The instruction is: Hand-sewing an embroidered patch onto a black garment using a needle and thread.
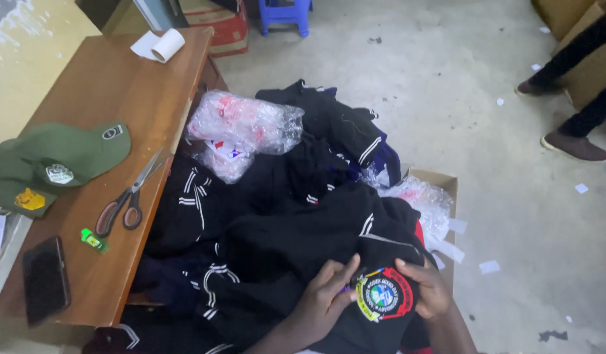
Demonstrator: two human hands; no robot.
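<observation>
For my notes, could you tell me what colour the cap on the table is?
Green, seen in the head view: the cap lies on the wooden table.
</observation>
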